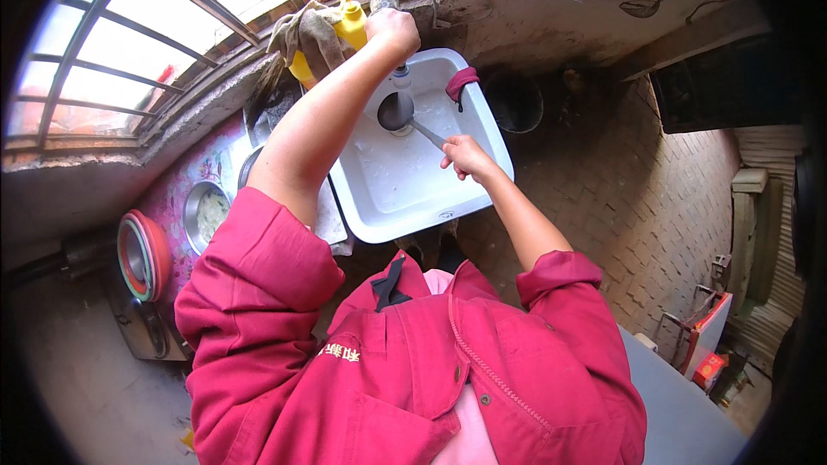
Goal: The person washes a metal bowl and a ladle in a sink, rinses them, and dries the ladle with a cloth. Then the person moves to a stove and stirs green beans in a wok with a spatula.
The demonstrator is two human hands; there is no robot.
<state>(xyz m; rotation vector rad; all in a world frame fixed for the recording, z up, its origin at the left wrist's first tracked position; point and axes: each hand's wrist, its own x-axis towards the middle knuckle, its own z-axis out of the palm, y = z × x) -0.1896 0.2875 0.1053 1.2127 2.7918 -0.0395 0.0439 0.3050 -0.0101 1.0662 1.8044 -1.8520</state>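
Note:
My left hand [393,32] is closed over the top of the tap, hiding its handle. The tap's spout [401,74] points down into a white sink [426,194]. Water runs from it into the round bowl of a metal ladle [395,112], which is over the drain. My right hand [468,156] grips the end of the ladle's handle, above the right part of the basin. A dark red cloth [462,81] hangs over the sink's right rim. Left of the tap stand a yellow bottle [352,22] and a draped grey-brown glove or cloth [316,35].
A metal bowl [207,214] holding pale, shredded-looking food and stacked basins [139,257] stand on the floral-covered counter [187,184] at left. A barred window [161,32] rises behind. A dark bucket [513,103] sits on the brick floor [601,206] right of the sink.

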